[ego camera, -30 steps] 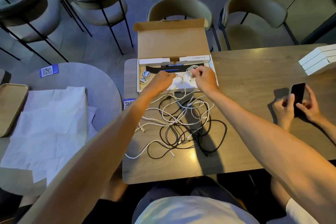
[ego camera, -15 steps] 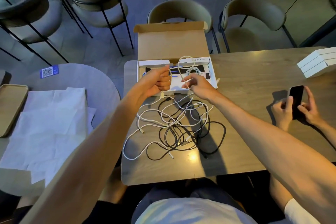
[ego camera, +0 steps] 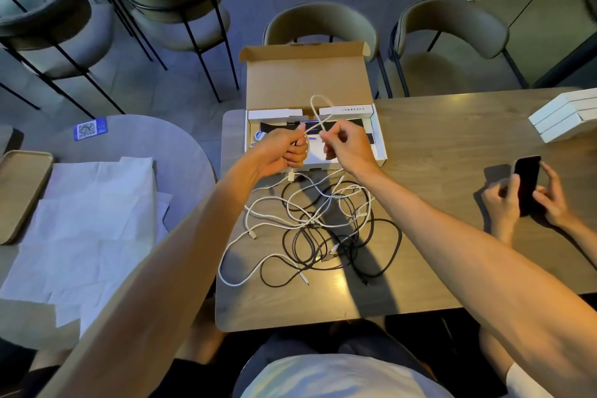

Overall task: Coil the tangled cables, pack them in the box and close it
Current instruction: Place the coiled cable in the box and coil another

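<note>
A tangle of white and black cables (ego camera: 318,223) lies on the wooden table (ego camera: 429,152) in front of me. Behind it stands an open cardboard box (ego camera: 378,139) with its lid (ego camera: 307,81) raised. My left hand (ego camera: 286,152) is fisted around a white cable (ego camera: 319,107), whose plug hangs below the fist. My right hand (ego camera: 347,145) pinches the same cable close by. Between the two hands the cable arches up in a loop over the box.
To my right another person's hands (ego camera: 523,197) hold a dark phone (ego camera: 527,181). White boxes (ego camera: 565,116) are stacked at the far right. A round table (ego camera: 135,142) on my left carries white paper (ego camera: 84,229) and a tray (ego camera: 19,191). Chairs (ego camera: 319,26) stand behind the table.
Both hands have lifted from the box interior, pulling the white cable up from the pile. The right hand has come closer to the left and the loop between them has grown taller.
</note>
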